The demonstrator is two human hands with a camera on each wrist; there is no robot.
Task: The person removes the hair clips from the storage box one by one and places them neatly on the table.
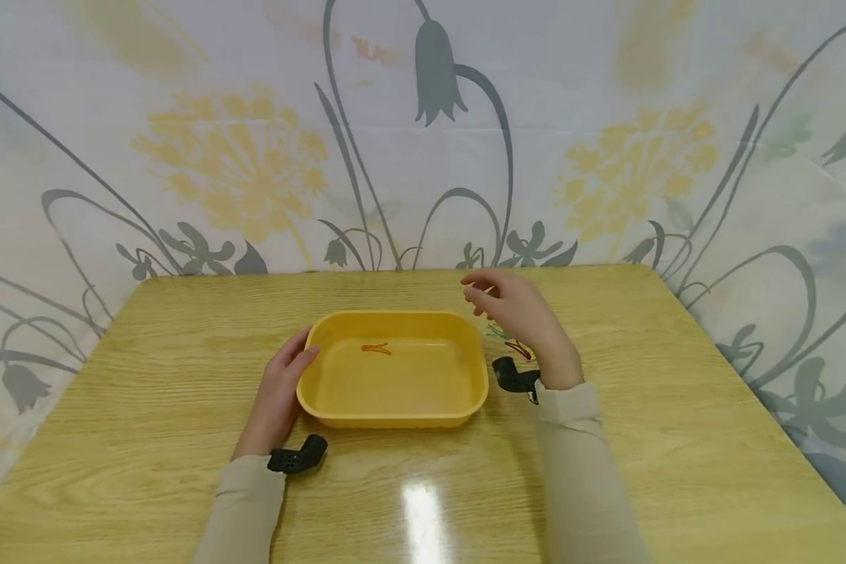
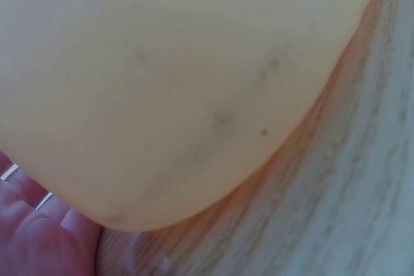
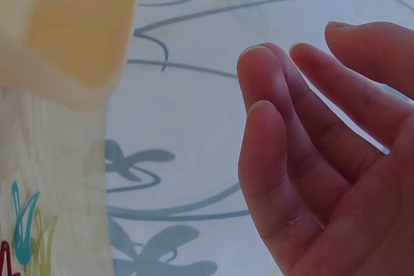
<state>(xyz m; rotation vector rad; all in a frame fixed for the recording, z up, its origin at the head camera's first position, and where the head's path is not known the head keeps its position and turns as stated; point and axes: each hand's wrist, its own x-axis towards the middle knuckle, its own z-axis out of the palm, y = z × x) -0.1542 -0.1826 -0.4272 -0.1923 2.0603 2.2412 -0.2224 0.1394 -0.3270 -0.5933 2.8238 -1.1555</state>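
Observation:
A yellow plastic tray (image 1: 395, 421) stands on the table, and one thin orange hair clip (image 1: 377, 348) lies in it. My left hand (image 1: 282, 384) holds the tray's left end, thumb at the rim and fingers along the outside wall. Beyond the tray's right end, my right hand (image 1: 511, 305) is raised with loosely bent fingers; the right wrist view shows nothing held in them. Beneath it on the table lie a teal hair clip (image 3: 24, 244), a yellow-green one (image 3: 44, 250) and a dark red one (image 1: 518, 350). Tray wall (image 2: 162, 95) fills most of the left wrist view.
The wood-grain table (image 1: 148, 407) meets a flower-patterned cloth backdrop (image 1: 423, 157) at its far edge. Black camera mounts sit on the left wrist (image 1: 298, 456) and the right wrist (image 1: 516, 377).

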